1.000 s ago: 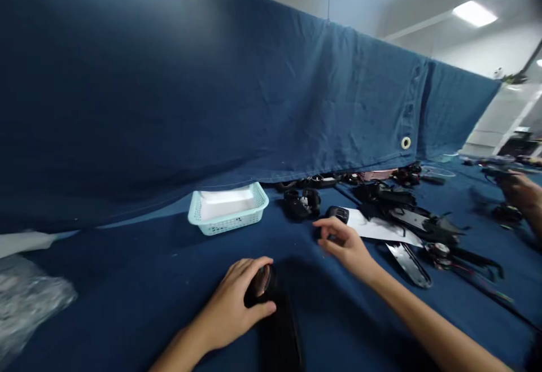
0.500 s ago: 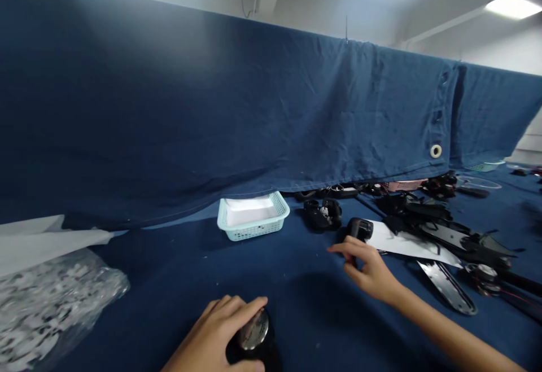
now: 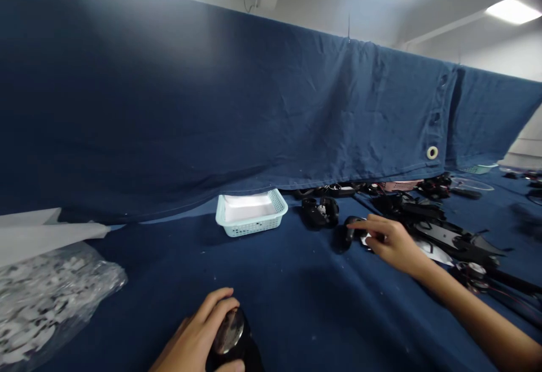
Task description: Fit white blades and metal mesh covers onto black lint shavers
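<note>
At the bottom centre my left hand (image 3: 199, 332) is closed around a black rounded part with a shiny metal disc (image 3: 231, 331) on top. Its fingertips rest at the disc's edge, and its thumb lies along the near side. Farther right, my right hand (image 3: 387, 239) reaches over the blue cloth with its index finger stretched out and the other fingers loosely bent. That fingertip is at a black curved part (image 3: 349, 232), seemingly touching it. Nothing shows in the right hand's grip. A paired black part (image 3: 320, 213) lies just left of there.
A pale blue basket (image 3: 253, 226) with white paper inside stands at the centre back. At left lies a clear bag of small white pieces (image 3: 55, 304). Black parts and wires (image 3: 449, 233) crowd the right side. A blue curtain (image 3: 254, 106) hangs behind.
My right hand has moved right and slightly up, its forearm now covering the metal strip's place. My left hand and the disc part have shifted left in view.
</note>
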Demonstrator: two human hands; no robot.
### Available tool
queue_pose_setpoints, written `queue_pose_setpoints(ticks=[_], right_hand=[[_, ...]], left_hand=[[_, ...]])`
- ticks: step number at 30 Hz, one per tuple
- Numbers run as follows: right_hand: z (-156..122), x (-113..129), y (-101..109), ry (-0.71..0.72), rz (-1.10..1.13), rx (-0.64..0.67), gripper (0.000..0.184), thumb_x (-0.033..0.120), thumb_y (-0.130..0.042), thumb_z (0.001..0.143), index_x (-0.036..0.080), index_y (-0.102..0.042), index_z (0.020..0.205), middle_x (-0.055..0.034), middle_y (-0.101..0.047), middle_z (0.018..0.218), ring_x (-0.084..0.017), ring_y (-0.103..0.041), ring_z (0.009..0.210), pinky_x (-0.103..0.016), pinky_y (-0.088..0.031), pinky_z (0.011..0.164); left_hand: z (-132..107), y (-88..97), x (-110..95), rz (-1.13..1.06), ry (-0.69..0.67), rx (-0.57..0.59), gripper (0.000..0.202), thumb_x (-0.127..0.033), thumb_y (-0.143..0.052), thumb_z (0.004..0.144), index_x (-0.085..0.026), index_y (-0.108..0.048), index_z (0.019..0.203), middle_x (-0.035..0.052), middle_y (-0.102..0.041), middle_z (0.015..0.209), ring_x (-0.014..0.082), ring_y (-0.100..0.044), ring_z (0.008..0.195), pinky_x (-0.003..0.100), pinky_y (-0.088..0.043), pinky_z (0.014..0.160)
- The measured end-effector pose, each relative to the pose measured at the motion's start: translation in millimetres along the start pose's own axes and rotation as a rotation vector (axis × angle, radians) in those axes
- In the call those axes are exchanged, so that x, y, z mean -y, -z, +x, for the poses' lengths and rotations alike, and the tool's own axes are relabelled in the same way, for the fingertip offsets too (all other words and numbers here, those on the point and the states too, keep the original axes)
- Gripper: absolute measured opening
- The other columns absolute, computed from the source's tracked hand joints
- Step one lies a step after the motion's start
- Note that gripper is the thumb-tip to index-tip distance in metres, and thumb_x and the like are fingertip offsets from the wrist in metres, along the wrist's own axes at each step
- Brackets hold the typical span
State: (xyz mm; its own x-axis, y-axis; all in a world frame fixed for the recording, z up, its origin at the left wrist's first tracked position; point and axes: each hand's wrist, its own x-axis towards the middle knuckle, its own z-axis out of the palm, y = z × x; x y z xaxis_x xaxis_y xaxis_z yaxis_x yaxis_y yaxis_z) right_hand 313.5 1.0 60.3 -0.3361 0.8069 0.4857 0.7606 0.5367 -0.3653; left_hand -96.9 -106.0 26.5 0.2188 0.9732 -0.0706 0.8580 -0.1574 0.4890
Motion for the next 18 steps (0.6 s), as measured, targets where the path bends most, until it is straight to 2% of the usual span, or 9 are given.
queue_pose_setpoints(ticks=[3,5,6,7,9,11,12,14,18], right_hand=[[1,9,32,-0.026,-0.036,-0.075,0.044,0.007,-0.048,0.075,0.018,-0.073,0.108,0.0012,-0.047,0.069,-0.015,-0.049,0.057,-0.028,-0.04,0.058],[-4,18,41,-0.041,-0.05,-0.117,0.043,0.007,-0.046,0.078,0.019,-0.073,0.11,0.0006,-0.048,0.069,-0.016,-0.05,0.059,-0.029,-0.04,0.059],[-7,22,41,-0.031,-0.041,-0.08,0.045,0.006,-0.045,0.079,0.019,-0.072,0.113,-0.0007,-0.052,0.072,-0.017,-0.052,0.062,-0.029,-0.042,0.061],[-11,25,37,-0.01,-0.023,-0.006,0.049,0.004,-0.043,0.078,0.02,-0.071,0.115,-0.0023,-0.056,0.076,-0.017,-0.056,0.067,-0.029,-0.043,0.063],[-15,28,20,0.065,0.032,0.258,0.057,-0.001,-0.043,0.072,0.023,-0.071,0.115,-0.0044,-0.066,0.088,-0.018,-0.063,0.078,-0.028,-0.047,0.07],[-17,27,-1,0.113,0.052,0.448,0.057,-0.002,-0.048,0.062,0.027,-0.077,0.101,-0.0017,-0.072,0.089,-0.018,-0.067,0.08,-0.026,-0.049,0.072],[-17,25,-9,0.121,0.049,0.502,0.055,-0.002,-0.049,0.059,0.027,-0.079,0.094,-0.0011,-0.073,0.086,-0.018,-0.068,0.079,-0.026,-0.05,0.071],[-14,21,-18,0.113,0.033,0.549,0.051,-0.002,-0.049,0.059,0.026,-0.079,0.09,-0.0018,-0.074,0.085,-0.019,-0.068,0.079,-0.027,-0.05,0.073],[-9,16,-16,0.04,-0.015,0.483,0.048,-0.002,-0.046,0.068,0.022,-0.074,0.099,-0.006,-0.068,0.096,-0.02,-0.064,0.083,-0.031,-0.047,0.075]], left_hand=[[17,12.6,-8,0.014,0.022,0.082,0.062,-0.038,-0.059,0.078,-0.034,-0.047,0.138,0.0015,-0.034,0.155,0.0331,-0.049,0.13,0.049,-0.037,0.111],[28,21.8,-11,0.037,0.019,0.108,0.061,-0.037,-0.058,0.079,-0.035,-0.045,0.138,0.0016,-0.036,0.153,0.0315,-0.055,0.122,0.046,-0.042,0.106],[33,26.0,-12,0.05,0.014,0.118,0.059,-0.036,-0.058,0.079,-0.034,-0.046,0.137,0.0021,-0.038,0.151,0.0303,-0.058,0.117,0.043,-0.045,0.102],[39,29.8,-12,0.066,0.008,0.125,0.058,-0.033,-0.057,0.078,-0.033,-0.047,0.135,0.0026,-0.04,0.149,0.029,-0.061,0.113,0.04,-0.047,0.098],[47,35.6,-11,0.099,0.0,0.137,0.057,-0.029,-0.057,0.076,-0.032,-0.049,0.132,0.0033,-0.042,0.146,0.0274,-0.062,0.11,0.037,-0.048,0.094],[53,39.2,-11,0.128,-0.014,0.14,0.056,-0.026,-0.057,0.075,-0.031,-0.05,0.131,0.0041,-0.042,0.145,0.0276,-0.06,0.112,0.037,-0.047,0.094],[55,40.3,-11,0.135,-0.023,0.138,0.056,-0.026,-0.056,0.075,-0.031,-0.051,0.131,0.0045,-0.043,0.144,0.0279,-0.06,0.113,0.038,-0.047,0.094],[57,42.1,-13,0.139,-0.042,0.127,0.056,-0.025,-0.055,0.076,-0.031,-0.051,0.132,0.0049,-0.047,0.14,0.0282,-0.06,0.112,0.037,-0.047,0.094],[57,44.1,-18,0.166,-0.049,0.149,0.058,-0.023,-0.054,0.076,-0.034,-0.052,0.133,0.0053,-0.056,0.132,0.029,-0.063,0.108,0.04,-0.049,0.089]])
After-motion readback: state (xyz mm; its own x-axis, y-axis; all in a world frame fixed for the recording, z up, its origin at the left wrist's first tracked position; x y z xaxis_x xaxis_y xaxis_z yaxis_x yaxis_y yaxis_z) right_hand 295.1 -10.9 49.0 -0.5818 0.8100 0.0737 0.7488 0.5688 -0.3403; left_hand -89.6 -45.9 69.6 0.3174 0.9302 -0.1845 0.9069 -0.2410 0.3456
